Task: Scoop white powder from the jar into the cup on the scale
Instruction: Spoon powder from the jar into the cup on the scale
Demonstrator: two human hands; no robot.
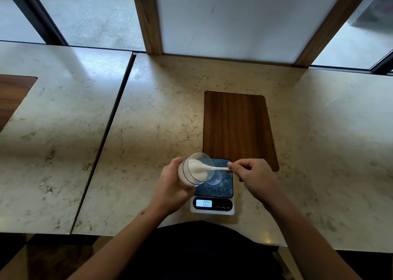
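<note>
My left hand (172, 184) grips a clear jar (192, 173) of white powder, tilted with its mouth toward the right, over the left edge of the scale. My right hand (251, 173) pinches the handle of a white spoon (212, 169) whose heaped bowl sits in the jar's mouth. A small clear cup (214, 177) stands on the dark platform of the digital scale (212, 203), partly hidden behind the jar. The lit display reads 0.00.
The scale sits near the front edge of a marble counter (161, 120). A dark wooden inlay (238, 126) lies just behind the scale. A gap (110, 126) splits the counter from the slab to the left. Windows and a white panel stand at the back.
</note>
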